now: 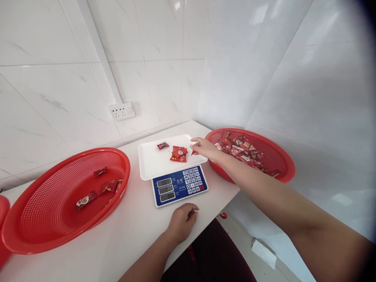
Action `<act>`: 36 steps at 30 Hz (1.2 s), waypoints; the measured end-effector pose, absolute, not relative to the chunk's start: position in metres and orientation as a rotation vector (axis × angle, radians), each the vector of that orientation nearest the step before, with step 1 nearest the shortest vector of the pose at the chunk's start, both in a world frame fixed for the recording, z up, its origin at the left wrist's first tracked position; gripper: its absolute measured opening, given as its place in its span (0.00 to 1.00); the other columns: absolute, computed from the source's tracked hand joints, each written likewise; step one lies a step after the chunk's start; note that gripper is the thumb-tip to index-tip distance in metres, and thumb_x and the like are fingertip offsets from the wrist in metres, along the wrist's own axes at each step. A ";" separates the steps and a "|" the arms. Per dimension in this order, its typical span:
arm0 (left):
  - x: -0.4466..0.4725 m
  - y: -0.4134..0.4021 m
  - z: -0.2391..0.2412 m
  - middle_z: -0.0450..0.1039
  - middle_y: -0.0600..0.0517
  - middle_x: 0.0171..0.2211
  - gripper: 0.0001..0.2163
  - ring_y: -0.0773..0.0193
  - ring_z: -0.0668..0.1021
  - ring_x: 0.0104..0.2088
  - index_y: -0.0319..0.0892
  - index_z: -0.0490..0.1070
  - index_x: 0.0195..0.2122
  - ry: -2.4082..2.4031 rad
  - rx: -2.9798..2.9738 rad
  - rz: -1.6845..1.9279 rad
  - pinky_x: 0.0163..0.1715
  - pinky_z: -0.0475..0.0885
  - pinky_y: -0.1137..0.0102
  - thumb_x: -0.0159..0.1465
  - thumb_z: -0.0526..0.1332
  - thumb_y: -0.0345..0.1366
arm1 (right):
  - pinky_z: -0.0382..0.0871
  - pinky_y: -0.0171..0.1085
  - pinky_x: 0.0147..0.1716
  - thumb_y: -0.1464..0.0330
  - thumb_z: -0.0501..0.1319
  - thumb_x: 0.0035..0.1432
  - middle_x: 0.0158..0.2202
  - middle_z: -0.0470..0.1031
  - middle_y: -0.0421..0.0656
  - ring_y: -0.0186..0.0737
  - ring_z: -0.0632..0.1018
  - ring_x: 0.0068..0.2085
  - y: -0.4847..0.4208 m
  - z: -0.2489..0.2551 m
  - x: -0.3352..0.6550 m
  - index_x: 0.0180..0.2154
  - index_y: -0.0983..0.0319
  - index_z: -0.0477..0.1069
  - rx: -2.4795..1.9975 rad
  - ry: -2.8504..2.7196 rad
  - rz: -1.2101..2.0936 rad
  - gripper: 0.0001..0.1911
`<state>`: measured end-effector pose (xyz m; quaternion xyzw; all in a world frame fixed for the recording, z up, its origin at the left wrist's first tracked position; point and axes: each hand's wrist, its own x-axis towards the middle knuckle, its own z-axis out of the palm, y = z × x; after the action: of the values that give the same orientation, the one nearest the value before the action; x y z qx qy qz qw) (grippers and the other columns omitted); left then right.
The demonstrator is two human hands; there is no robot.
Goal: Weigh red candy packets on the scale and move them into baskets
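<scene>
Closest to the camera, the left hand (pixel 182 221) rests on the white table (pixel 129 239) near its front edge, fingers loosely curled inward and holding nothing, just in front of the blue keypad panel (pixel 179 185) of a weighing scale. Farther out, the right hand (pixel 204 147) reaches across to the right edge of the scale's white tray (pixel 152 162), its fingertips pinched on a small red wrapped candy (pixel 193 152) that sits right at the tray's rim; whether the candy touches the tray cannot be told. On the tray just left of that hand lies a little pile of red candies (pixel 179 153), and one more candy (pixel 162 145) lies apart near the tray's back edge. Behind the right forearm, a red mesh basket (pixel 282 156) at the right corner of the table holds a heap of red wrapped sweets (pixel 239 150). Well to the left stands a second red mesh basket (pixel 44 211), tilted toward the camera, with only a few candies (pixel 101 186) scattered inside. White marbled tiles cover the walls, and a white power socket (pixel 122 111) sits on the wall behind the scale.
</scene>
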<state>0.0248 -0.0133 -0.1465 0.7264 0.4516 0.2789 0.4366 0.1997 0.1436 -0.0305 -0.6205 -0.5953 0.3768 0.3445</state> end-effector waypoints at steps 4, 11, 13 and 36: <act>0.025 -0.013 -0.149 0.73 0.51 0.32 0.10 0.65 0.72 0.29 0.43 0.71 0.39 1.122 1.808 0.695 0.31 0.67 0.71 0.59 0.53 0.35 | 0.70 0.31 0.38 0.75 0.56 0.53 0.44 0.71 0.48 0.32 0.76 0.35 0.136 -0.034 0.205 0.53 0.64 0.61 -1.625 -1.553 1.000 0.24; 0.025 -0.013 -0.152 0.72 0.51 0.31 0.10 0.65 0.72 0.29 0.42 0.71 0.39 1.127 1.807 0.706 0.31 0.67 0.72 0.60 0.52 0.35 | 0.69 0.32 0.40 0.78 0.54 0.49 0.50 0.68 0.52 0.34 0.76 0.38 0.129 -0.024 0.196 0.54 0.65 0.61 -1.639 -1.591 1.041 0.27; 0.025 -0.013 -0.151 0.72 0.52 0.30 0.10 0.65 0.72 0.29 0.42 0.71 0.39 1.128 1.804 0.709 0.31 0.68 0.72 0.60 0.52 0.35 | 0.68 0.32 0.41 0.78 0.55 0.48 0.52 0.67 0.51 0.35 0.75 0.41 0.129 -0.022 0.194 0.55 0.64 0.60 -1.627 -1.604 1.047 0.29; 0.024 -0.013 -0.147 0.73 0.51 0.32 0.10 0.64 0.73 0.30 0.43 0.72 0.38 1.116 1.817 0.700 0.31 0.68 0.71 0.59 0.53 0.34 | 0.64 0.36 0.40 0.66 0.56 0.55 0.46 0.73 0.45 0.42 0.73 0.44 0.158 -0.035 0.199 0.51 0.60 0.64 -1.887 -1.931 0.451 0.21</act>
<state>0.0241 -0.0133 -0.1473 0.7294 0.4481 0.2809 0.4339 0.1986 0.1585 -0.0353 -0.6754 -0.6911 0.1614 0.2005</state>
